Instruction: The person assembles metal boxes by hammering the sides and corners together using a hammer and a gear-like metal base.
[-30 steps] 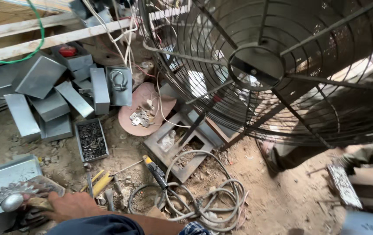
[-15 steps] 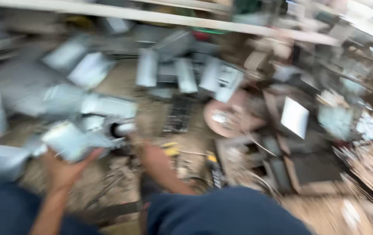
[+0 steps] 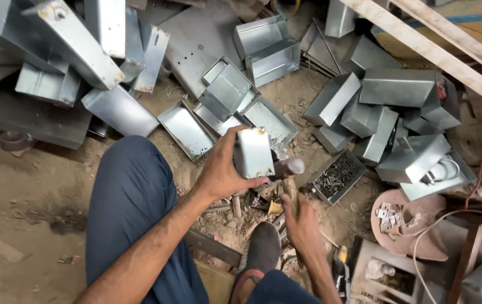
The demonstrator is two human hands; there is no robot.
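Left hand (image 3: 221, 174): one, fingers curled and clenched around a small rectangular galvanised sheet-metal box (image 3: 254, 152), gripping it from its left side with the thumb across the near face. The box is held upright, raised off the floor, just above and touching or nearly touching the hammer head. The forearm runs in from the lower left, bare, crossing over a knee in dark blue trousers (image 3: 134, 214).

Right hand (image 3: 303, 225): one, closed in a fist round the wooden handle of a steel-headed hammer (image 3: 289, 169). The handle points up and away from the person; the head lies crosswise just beside the lower right edge of the held box. The wrist comes up from the bottom edge of the view.

One foot in a dark sandal (image 3: 260, 250) rests between the two hands, over small metal scraps on the dirt floor (image 3: 33, 191).

Beyond the hands: about four shallow open sheet-metal trays (image 3: 187, 129) lie in a cluster just beyond the held box. One small open metal tray filled with dark screws or nails (image 3: 338, 177) sits to the right of the hammer. One round reddish-brown dish holding small metal fittings (image 3: 410, 222) lies further right. A pile of folded grey sheet-metal boxes (image 3: 398, 107), roughly ten, stands behind it; a second heap of longer metal channels (image 3: 78, 45) occupies the upper left. Two pale wooden battens (image 3: 438, 50) cross the upper right corner.
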